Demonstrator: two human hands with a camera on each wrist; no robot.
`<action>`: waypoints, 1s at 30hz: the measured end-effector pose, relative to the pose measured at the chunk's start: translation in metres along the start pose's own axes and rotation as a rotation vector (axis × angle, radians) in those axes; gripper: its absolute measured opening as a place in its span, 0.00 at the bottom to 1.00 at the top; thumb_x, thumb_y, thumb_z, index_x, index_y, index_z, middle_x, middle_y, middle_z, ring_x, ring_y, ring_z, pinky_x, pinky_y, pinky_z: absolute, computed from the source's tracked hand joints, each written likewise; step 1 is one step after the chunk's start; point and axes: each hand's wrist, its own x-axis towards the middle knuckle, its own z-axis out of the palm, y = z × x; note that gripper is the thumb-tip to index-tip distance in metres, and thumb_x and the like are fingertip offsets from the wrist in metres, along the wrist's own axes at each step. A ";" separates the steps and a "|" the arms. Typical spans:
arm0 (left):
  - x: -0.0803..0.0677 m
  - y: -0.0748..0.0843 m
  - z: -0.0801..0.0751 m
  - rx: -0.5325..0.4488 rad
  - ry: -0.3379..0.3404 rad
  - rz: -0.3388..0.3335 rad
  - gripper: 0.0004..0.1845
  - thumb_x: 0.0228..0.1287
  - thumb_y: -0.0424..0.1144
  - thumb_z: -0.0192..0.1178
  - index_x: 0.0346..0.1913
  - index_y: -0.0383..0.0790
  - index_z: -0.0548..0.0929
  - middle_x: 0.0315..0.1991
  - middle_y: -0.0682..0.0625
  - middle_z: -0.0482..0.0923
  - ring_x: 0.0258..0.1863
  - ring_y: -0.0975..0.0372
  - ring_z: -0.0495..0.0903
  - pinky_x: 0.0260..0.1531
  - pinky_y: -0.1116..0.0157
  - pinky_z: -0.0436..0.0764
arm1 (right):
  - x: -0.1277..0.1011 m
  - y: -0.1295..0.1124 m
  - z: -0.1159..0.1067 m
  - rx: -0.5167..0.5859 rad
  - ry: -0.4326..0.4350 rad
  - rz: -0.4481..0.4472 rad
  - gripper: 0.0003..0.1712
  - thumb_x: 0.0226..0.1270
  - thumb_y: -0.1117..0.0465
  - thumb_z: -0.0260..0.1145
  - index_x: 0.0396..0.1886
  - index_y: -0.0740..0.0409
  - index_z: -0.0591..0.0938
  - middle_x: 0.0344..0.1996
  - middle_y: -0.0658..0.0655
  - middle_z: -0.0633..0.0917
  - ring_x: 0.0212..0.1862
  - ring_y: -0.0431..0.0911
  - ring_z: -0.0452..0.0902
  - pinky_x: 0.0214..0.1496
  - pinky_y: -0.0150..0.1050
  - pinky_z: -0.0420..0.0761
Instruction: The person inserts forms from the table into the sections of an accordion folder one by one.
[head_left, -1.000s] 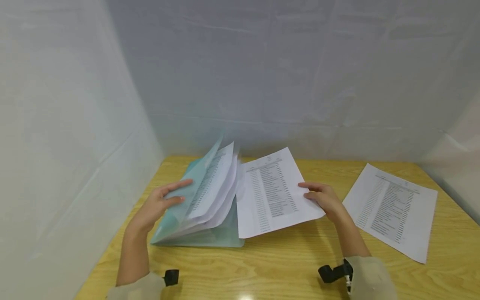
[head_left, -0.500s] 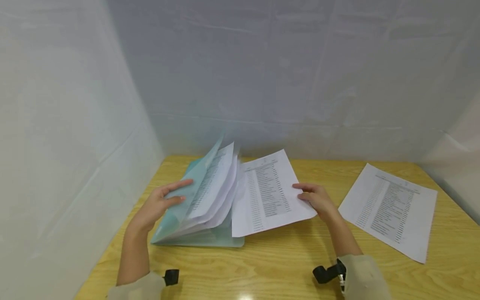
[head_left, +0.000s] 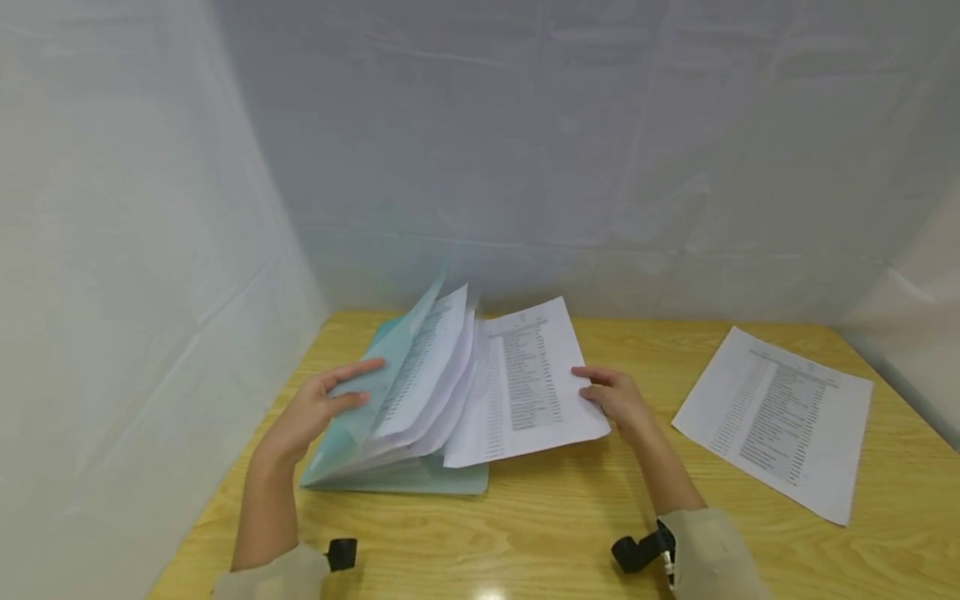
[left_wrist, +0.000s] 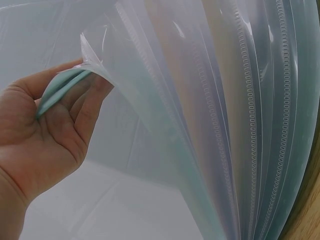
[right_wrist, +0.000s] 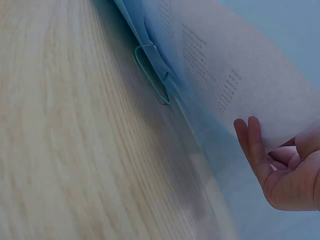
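The left hand [head_left: 311, 412] pinches the raised cover and front sleeves of a pale green plastic folder [head_left: 390, 392], thumb on one side, fingers curled behind; the folder lies open at the left of the wooden worktop [head_left: 555, 517], its glossy translucent sleeves fanned upward; the right hand [head_left: 615, 396] grips the right edge of a printed sheet [head_left: 525, 383], thin white paper with columns of small text, its left edge tucked between the sleeves; a second printed sheet [head_left: 776, 417] lies flat well apart, at the right.

free: table [head_left: 570, 517] front | blocked: folder [head_left: 375, 400], loose sheet [head_left: 776, 417]
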 end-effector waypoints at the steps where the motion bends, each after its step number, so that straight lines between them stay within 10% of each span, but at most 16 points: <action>1: 0.000 0.000 0.000 0.001 0.000 0.000 0.23 0.65 0.31 0.54 0.62 0.31 0.69 0.65 0.41 0.61 0.67 0.51 0.47 0.61 0.45 0.46 | 0.000 0.000 0.002 0.005 0.004 0.003 0.22 0.63 0.70 0.55 0.58 0.65 0.75 0.60 0.66 0.68 0.49 0.54 0.70 0.44 0.37 0.73; 30: -0.001 0.003 0.001 0.023 -0.001 0.000 0.23 0.65 0.32 0.54 0.63 0.32 0.69 0.65 0.42 0.61 0.67 0.51 0.47 0.60 0.43 0.46 | -0.009 0.001 0.034 0.124 0.020 0.002 0.21 0.63 0.72 0.56 0.56 0.66 0.75 0.55 0.67 0.73 0.43 0.51 0.75 0.40 0.38 0.77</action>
